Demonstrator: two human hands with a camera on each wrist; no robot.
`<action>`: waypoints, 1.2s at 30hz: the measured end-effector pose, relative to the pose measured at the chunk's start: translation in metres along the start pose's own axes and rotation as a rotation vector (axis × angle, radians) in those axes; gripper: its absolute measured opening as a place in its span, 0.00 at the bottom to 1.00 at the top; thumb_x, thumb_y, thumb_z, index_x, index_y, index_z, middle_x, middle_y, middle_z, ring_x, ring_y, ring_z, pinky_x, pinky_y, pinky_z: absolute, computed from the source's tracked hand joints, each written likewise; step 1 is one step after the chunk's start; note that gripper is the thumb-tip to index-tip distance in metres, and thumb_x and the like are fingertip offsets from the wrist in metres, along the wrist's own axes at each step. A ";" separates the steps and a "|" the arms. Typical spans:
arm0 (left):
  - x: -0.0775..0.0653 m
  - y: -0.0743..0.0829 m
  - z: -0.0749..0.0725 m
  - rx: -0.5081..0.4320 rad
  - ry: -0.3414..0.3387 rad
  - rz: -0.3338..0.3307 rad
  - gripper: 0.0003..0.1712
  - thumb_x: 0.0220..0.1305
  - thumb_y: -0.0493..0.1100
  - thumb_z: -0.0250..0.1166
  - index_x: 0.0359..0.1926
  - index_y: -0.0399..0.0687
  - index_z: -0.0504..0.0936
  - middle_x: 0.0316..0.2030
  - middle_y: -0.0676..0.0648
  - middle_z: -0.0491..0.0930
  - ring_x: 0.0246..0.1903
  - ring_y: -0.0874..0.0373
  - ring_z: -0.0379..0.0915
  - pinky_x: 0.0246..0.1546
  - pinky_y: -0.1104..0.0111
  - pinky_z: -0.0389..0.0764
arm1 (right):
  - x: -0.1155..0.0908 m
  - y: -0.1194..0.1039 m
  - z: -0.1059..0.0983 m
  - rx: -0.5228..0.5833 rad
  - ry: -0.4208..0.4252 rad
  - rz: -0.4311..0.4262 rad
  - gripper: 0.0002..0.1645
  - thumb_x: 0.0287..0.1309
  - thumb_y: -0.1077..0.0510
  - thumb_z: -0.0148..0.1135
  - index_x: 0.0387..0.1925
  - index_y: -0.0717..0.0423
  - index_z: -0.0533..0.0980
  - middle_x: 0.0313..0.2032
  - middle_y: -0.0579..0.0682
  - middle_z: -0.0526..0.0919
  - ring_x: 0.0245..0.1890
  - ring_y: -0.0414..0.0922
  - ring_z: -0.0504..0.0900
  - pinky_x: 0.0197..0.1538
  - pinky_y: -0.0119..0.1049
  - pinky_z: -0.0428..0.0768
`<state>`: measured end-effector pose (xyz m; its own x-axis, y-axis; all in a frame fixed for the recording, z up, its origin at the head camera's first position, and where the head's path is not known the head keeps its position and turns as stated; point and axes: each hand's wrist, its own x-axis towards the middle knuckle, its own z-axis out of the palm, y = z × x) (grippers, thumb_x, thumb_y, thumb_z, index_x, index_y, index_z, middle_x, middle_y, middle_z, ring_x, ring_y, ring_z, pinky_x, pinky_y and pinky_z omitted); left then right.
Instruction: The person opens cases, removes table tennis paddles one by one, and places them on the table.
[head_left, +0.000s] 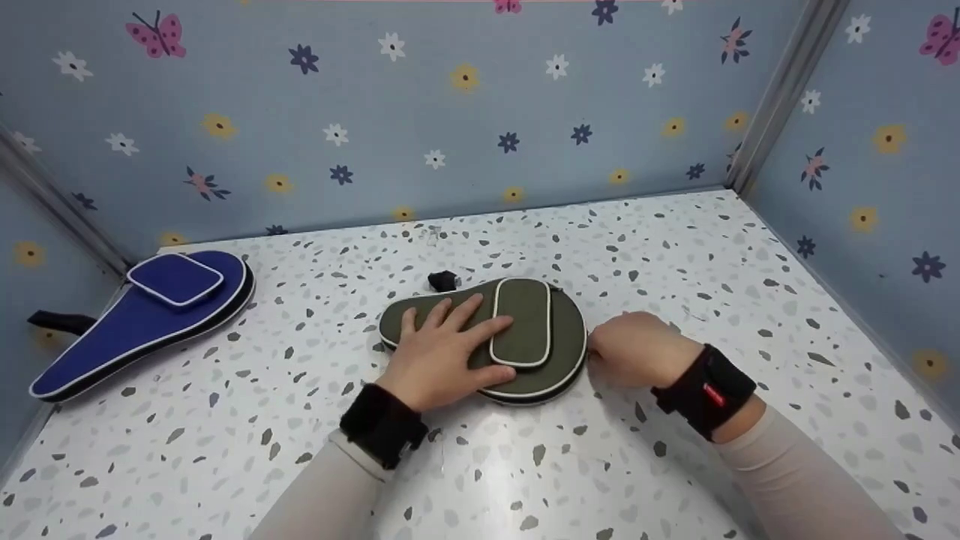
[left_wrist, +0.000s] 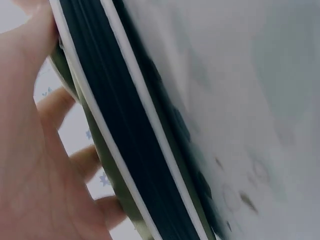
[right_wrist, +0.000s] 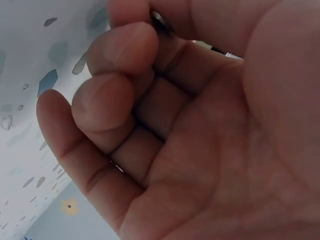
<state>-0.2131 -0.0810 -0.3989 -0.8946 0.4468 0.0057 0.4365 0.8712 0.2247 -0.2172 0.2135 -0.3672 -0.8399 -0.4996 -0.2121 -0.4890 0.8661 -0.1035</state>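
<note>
An olive-green table tennis paddle case [head_left: 465,296] with white piping and a front pocket lies on the speckled table. My left hand [head_left: 442,356] rests on it with fingers spread, the thumb near the pocket. In the left wrist view the case's dark zippered side [left_wrist: 125,115] runs past the palm. At the case's rounded right end, my right hand [head_left: 637,349] has its fingers curled and pinches a small dark metal zipper pull [right_wrist: 160,22] between thumb and forefinger. Most of that pull is hidden by the fingers.
A blue paddle case [head_left: 165,315] with white piping lies at the far left, a black strap [head_left: 61,321] beside it. Behind the green case sits a small black object [head_left: 442,281]. Flower-patterned panels [head_left: 420,112] wall in the table [head_left: 300,480] at the back and sides.
</note>
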 end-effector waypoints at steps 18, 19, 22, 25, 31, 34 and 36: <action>-0.003 -0.039 -0.005 -0.069 -0.044 0.012 0.47 0.70 0.77 0.67 0.85 0.78 0.66 0.86 0.43 0.56 0.83 0.34 0.50 0.73 0.23 0.55 | 0.047 0.033 0.011 0.004 0.116 0.128 0.19 0.76 0.58 0.57 0.25 0.55 0.79 0.25 0.51 0.81 0.26 0.52 0.80 0.39 0.55 0.85; -0.003 -0.037 -0.004 -0.063 -0.039 0.007 0.47 0.70 0.78 0.66 0.85 0.79 0.66 0.86 0.43 0.56 0.83 0.35 0.51 0.72 0.23 0.57 | 0.049 0.035 0.011 -0.001 0.120 0.135 0.18 0.77 0.58 0.57 0.26 0.55 0.79 0.25 0.52 0.81 0.26 0.52 0.80 0.40 0.55 0.85; -0.001 -0.034 -0.003 -0.047 -0.023 -0.008 0.48 0.69 0.80 0.65 0.85 0.80 0.65 0.86 0.44 0.56 0.82 0.36 0.53 0.70 0.23 0.61 | 0.050 0.037 0.010 -0.025 0.136 0.140 0.18 0.76 0.58 0.57 0.26 0.57 0.80 0.25 0.53 0.82 0.26 0.53 0.81 0.40 0.56 0.85; 0.001 -0.032 -0.004 -0.038 -0.006 -0.013 0.47 0.68 0.80 0.65 0.84 0.80 0.66 0.86 0.44 0.57 0.81 0.37 0.54 0.69 0.23 0.62 | 0.050 0.038 0.008 -0.053 0.135 0.153 0.18 0.75 0.59 0.57 0.25 0.56 0.79 0.24 0.52 0.81 0.25 0.53 0.81 0.38 0.56 0.85; 0.000 -0.034 -0.006 -0.038 -0.019 -0.028 0.47 0.70 0.80 0.64 0.85 0.80 0.65 0.86 0.45 0.56 0.82 0.36 0.53 0.69 0.22 0.60 | 0.045 0.031 0.005 -0.094 0.100 0.159 0.20 0.72 0.59 0.60 0.20 0.52 0.75 0.21 0.51 0.79 0.22 0.52 0.78 0.33 0.55 0.83; 0.000 -0.036 -0.006 -0.038 -0.021 -0.029 0.47 0.70 0.80 0.63 0.85 0.80 0.65 0.86 0.45 0.56 0.82 0.36 0.53 0.69 0.23 0.61 | 0.040 0.027 0.005 -0.110 0.093 0.134 0.21 0.72 0.59 0.61 0.20 0.52 0.75 0.21 0.51 0.79 0.22 0.52 0.78 0.33 0.55 0.84; 0.000 -0.037 -0.006 -0.036 -0.021 -0.032 0.47 0.70 0.80 0.63 0.85 0.80 0.65 0.86 0.45 0.56 0.82 0.36 0.53 0.69 0.23 0.61 | 0.036 0.024 0.006 -0.105 0.092 0.119 0.21 0.74 0.58 0.61 0.20 0.52 0.75 0.22 0.51 0.80 0.23 0.52 0.79 0.35 0.55 0.85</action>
<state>-0.2293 -0.1144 -0.4011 -0.9058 0.4231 -0.0225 0.4034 0.8775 0.2592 -0.2573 0.2162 -0.3826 -0.9087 -0.3977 -0.1268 -0.4032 0.9149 0.0200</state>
